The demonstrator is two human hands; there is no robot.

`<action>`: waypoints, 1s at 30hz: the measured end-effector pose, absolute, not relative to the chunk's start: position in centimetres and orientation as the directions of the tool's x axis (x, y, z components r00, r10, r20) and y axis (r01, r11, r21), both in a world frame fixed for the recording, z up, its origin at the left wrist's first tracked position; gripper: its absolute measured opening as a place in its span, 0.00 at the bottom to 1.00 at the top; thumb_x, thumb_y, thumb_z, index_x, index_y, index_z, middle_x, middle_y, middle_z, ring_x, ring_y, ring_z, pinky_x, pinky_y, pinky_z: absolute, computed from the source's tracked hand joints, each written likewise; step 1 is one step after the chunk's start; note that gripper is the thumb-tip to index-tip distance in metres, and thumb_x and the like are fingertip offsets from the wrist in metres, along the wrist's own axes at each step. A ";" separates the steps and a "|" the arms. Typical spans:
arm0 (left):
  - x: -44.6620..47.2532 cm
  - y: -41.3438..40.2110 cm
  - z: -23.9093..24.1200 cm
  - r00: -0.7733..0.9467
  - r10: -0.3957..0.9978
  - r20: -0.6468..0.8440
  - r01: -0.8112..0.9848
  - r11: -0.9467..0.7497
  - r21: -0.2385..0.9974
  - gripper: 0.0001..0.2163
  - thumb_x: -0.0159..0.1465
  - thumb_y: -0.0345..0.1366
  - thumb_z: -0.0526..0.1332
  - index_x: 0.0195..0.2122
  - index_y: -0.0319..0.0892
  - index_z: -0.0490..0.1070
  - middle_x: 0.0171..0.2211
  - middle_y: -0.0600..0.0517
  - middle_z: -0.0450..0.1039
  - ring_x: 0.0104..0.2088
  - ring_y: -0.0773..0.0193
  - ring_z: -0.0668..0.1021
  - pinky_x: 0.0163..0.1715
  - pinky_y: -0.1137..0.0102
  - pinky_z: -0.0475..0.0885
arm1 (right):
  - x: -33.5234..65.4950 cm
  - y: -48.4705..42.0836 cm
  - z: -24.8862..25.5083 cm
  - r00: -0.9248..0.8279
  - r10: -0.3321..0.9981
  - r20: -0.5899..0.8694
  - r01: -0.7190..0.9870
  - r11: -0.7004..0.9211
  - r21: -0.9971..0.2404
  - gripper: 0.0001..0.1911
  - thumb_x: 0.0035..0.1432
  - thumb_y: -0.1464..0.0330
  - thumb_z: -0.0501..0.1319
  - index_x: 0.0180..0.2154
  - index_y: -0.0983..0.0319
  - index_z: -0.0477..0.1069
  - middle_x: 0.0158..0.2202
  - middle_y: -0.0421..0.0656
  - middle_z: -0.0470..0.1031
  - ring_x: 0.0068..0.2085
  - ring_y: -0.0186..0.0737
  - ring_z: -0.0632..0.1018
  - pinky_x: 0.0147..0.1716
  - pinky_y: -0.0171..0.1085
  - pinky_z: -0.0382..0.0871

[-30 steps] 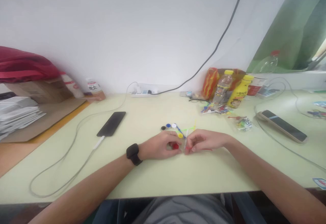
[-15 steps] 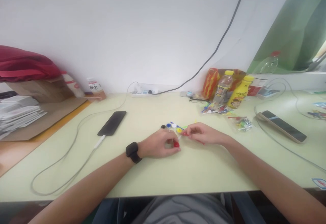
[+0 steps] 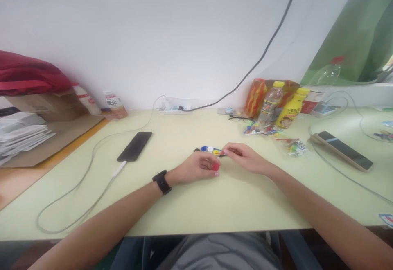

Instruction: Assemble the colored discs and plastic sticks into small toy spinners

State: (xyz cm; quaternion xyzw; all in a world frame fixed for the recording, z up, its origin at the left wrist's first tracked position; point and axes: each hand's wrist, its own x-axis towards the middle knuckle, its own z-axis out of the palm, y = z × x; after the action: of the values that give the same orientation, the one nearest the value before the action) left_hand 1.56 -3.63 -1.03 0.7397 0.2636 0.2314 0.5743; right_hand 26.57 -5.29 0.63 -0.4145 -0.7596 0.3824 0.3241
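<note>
The red cap (image 3: pixel 216 166) is pinched in the fingertips of the left hand (image 3: pixel 196 167), low over the table (image 3: pixel 190 204). A second ago both hands met there. Now the right hand (image 3: pixel 245 158) has moved off toward 1 o'clock, fingers closed on what seems a thin red stick (image 3: pixel 223 154), just beside the yellow cap (image 3: pixel 216 153). Cap and stick look apart now.

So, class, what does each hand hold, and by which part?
Left hand: a small red round piece, pinched at its edge. Right hand: pinching a thin piece; where along it cannot be told.
</note>
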 end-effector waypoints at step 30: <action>1.9 -3.8 -1.1 0.565 0.741 0.363 0.097 -0.496 0.863 0.12 0.67 0.41 0.68 0.46 0.38 0.79 0.43 0.43 0.81 0.44 0.57 0.83 0.49 0.63 0.80 | 24.9 -6.7 -0.4 -0.366 0.873 0.321 0.437 0.466 -0.769 0.13 0.65 0.57 0.62 0.36 0.60 0.75 0.28 0.41 0.74 0.28 0.37 0.68 0.27 0.37 0.61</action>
State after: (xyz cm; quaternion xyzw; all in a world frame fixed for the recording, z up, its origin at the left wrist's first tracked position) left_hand 1.87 -3.84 -1.10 0.7767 0.2699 0.3805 0.4233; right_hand 24.93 -6.70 -0.39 -0.4245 -0.7721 0.2947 0.3700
